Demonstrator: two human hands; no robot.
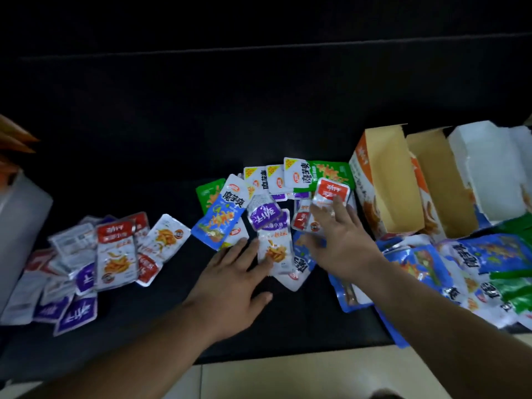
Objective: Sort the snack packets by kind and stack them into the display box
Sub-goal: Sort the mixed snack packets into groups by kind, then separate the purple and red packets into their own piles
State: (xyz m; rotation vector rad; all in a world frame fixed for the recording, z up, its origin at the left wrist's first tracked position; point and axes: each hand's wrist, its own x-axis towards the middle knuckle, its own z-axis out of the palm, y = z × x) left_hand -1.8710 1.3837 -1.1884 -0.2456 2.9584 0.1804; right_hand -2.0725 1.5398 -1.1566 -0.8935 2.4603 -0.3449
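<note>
Head view: loose snack packets lie across a dark top (pixel 259 110), and both hands are down among the middle heap. The left hand (pixel 233 272) lies flat with its fingers spread wide, holding nothing. Its fingertips touch the lower edge of a purple packet (pixel 275 246), just beside a blue packet (pixel 218 223). The right hand (pixel 344 243) is also spread, fingers stretched forward over small red-topped packets, with the tips reaching a red packet (pixel 332 192). It is blurred, but the fingers look straight, not closed round anything. Behind it lies a green packet (pixel 331 171). At the right stand three opened boxes side by side: an orange box (pixel 385 180) nearest the heap, a second box (pixel 440 180) touching it, then a white box (pixel 486 171). No packets show inside any of them. A left pile (pixel 115 249) of red and purple packets sits well apart from the hands. A right pile (pixel 475 260) of blue and green ones lies in front of the boxes.
</note>
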